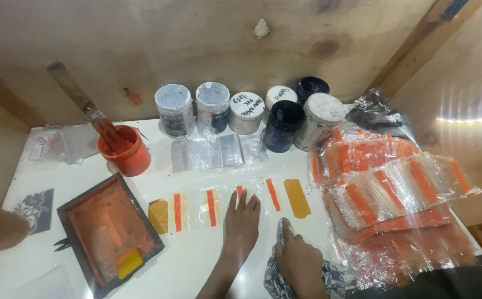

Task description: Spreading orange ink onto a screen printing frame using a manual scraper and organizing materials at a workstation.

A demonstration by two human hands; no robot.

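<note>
My left hand (241, 224) lies flat, fingers spread, pinning flimsy, slippery clear orange-striped plastic sleeves (219, 206); right hand (299, 260) clamps a patterned soft rag (277, 279).

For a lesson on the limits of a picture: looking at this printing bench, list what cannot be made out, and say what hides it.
Head view:
- Contents of the jars: lids and foil cover them.
- Lower end of the stick: sunk in the orange pot.
- Clear strip: partly under the left hand.
- Patterned cloth: right hand covers it; bottom edge cuts it.
- Bottom bags in the pile: buried, glare.
</note>
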